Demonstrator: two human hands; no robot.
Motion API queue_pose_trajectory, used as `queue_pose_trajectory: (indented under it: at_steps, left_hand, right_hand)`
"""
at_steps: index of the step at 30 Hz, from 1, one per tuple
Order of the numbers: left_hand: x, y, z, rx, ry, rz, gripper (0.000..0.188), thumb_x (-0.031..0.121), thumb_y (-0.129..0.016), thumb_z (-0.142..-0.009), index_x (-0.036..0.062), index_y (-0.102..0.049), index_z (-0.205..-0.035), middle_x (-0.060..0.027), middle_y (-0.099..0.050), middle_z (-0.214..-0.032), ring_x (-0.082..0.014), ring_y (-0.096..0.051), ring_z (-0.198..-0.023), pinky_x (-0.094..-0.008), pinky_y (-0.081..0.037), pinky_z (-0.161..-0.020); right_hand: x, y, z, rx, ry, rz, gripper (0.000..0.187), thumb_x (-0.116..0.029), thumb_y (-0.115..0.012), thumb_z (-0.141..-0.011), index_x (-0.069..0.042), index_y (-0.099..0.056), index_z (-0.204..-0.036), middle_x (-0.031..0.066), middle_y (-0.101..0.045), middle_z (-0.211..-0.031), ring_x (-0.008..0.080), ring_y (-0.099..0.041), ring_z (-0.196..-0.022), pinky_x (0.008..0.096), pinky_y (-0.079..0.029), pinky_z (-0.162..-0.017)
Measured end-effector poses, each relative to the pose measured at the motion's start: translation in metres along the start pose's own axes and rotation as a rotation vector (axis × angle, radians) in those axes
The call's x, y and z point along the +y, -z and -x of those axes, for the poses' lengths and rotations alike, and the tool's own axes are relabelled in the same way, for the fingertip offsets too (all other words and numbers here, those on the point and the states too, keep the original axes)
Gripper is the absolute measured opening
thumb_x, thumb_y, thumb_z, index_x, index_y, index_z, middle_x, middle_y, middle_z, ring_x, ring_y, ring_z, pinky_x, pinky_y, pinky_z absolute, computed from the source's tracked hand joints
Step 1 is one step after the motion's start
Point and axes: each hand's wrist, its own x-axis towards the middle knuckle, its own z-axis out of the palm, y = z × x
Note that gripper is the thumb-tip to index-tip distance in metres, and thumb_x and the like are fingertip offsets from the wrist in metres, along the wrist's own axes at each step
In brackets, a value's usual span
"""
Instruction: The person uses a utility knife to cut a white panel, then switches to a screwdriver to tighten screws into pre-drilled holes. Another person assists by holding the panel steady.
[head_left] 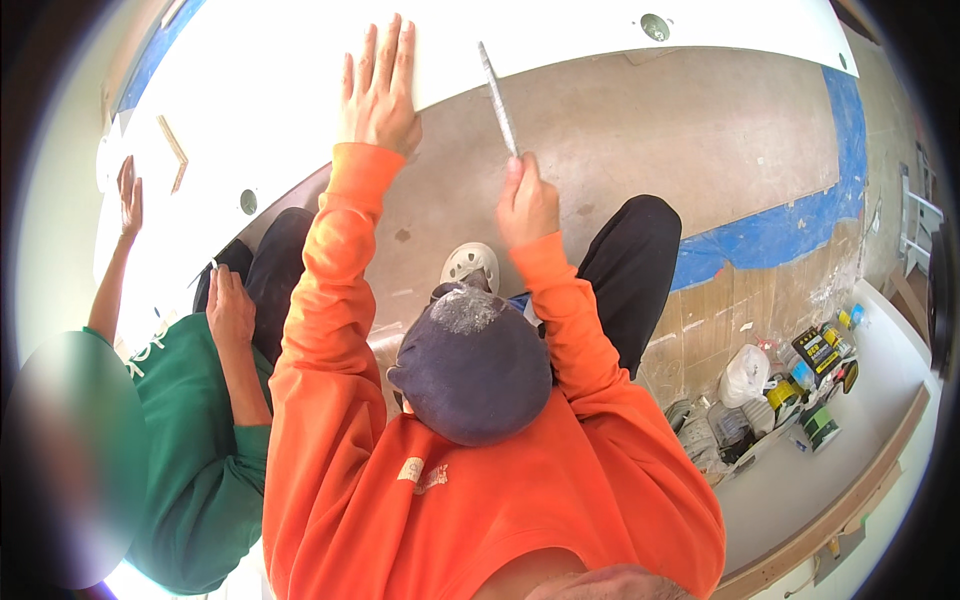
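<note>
The head view showed, nearest the camera, an orange sweatshirt (500,500) filling the lower middle of the frame. Above it, right of centre, the right hand (528,205) was closed around the lower end of a thin grey strip (498,98), which pointed up toward the edge of a white panel (560,25); whether its tip touched the panel I cannot tell. Top centre-left, the left hand (380,110) lay flat on the panel near that edge, its straight fingers slightly apart and holding nothing. A cream clog (470,262) stood near the centre. At the left, a co-worker in a green top (200,460) had one hand (131,195) raised beside the panel. A brown wood piece (173,153) lay on the panel in the upper left, and a round hole (655,27) showed at its upper right. Below the panel was a brown floor (680,120), with blue tape (770,235) at the right. A white bag (745,375) sat among clutter in the lower right, and a ladder (920,230) was at the far right.
</note>
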Motion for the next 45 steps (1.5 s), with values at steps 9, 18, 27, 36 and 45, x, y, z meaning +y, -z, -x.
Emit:
queue_pose_trajectory:
  at_steps: [9,18,27,36,45]
  left_hand:
    - [0.009,0.026,-0.001,-0.094,0.029,0.196,0.088,-0.007,-0.044,-0.068,0.0007,-0.015,-0.151,-0.0184,-0.015,-0.158,-0.0354,-0.011,-0.147,-0.0492,-0.009,-0.12]
    - [0.006,0.021,0.002,-0.05,0.02,0.203,0.088,-0.006,-0.045,-0.068,0.0002,-0.016,-0.151,-0.0176,-0.016,-0.158,-0.0351,-0.013,-0.147,-0.0488,-0.012,-0.119]
    - [0.004,0.023,0.0,-0.06,0.011,0.18,0.089,-0.005,-0.048,-0.068,0.0001,-0.015,-0.151,-0.017,-0.016,-0.158,-0.035,-0.013,-0.147,-0.0498,-0.013,-0.119]
    - [0.0,0.02,0.002,-0.067,-0.002,0.181,0.092,-0.006,-0.051,-0.066,0.0004,-0.015,-0.151,-0.0162,-0.017,-0.158,-0.0337,-0.014,-0.147,-0.0485,-0.013,-0.119]
    - [0.003,0.022,0.004,-0.056,0.004,0.169,0.09,-0.005,-0.05,-0.068,0.0002,-0.017,-0.151,-0.0166,-0.018,-0.158,-0.0336,-0.016,-0.146,-0.0486,-0.015,-0.118]
  right_hand:
    - [-0.006,0.01,-0.019,0.128,-0.063,-0.011,0.034,-0.029,-0.038,-0.103,-0.001,-0.054,-0.091,0.0252,-0.054,-0.062,0.0458,-0.057,-0.06,0.0522,-0.039,-0.053]
    - [-0.015,-0.012,-0.013,0.088,-0.016,-0.005,0.027,-0.024,-0.043,-0.101,-0.002,-0.05,-0.088,0.0236,-0.056,-0.059,0.0462,-0.057,-0.058,0.0539,-0.039,-0.05]
    - [-0.02,-0.023,-0.045,0.173,0.033,-0.108,0.03,-0.025,-0.042,-0.101,0.0,-0.051,-0.088,0.0226,-0.051,-0.059,0.0427,-0.056,-0.055,0.0488,-0.04,-0.049]
    - [0.002,-0.047,-0.047,0.249,0.059,-0.204,0.031,-0.025,-0.043,-0.101,0.001,-0.051,-0.085,0.019,-0.049,-0.056,0.0392,-0.052,-0.048,0.0439,-0.037,-0.046]
    - [-0.001,-0.066,-0.054,0.243,0.117,-0.284,0.032,-0.025,-0.04,-0.102,0.003,-0.05,-0.09,0.0177,-0.047,-0.055,0.0351,-0.052,-0.047,0.0418,-0.037,-0.045]
